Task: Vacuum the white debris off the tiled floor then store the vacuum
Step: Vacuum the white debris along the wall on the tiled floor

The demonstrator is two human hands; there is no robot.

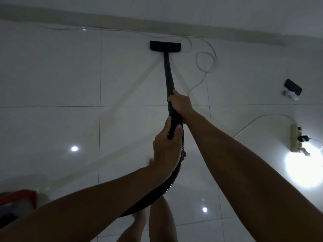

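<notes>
Both hands grip the black vacuum wand (169,79): right hand (180,103) higher, left hand (166,145) lower by the hose (167,187). Its floor nozzle (165,45) rests on the tiled floor (52,75) near the wall.

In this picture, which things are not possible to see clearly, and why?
- White debris: none can be told apart on the pale, dim tiled floor in the head view.
- Vacuum body: out of frame; the hose runs behind the left forearm.
- Red object: cut by the left edge, unidentifiable.
- Power strip: partly washed out by glare.
- Floor under the floor head: covered.
</notes>
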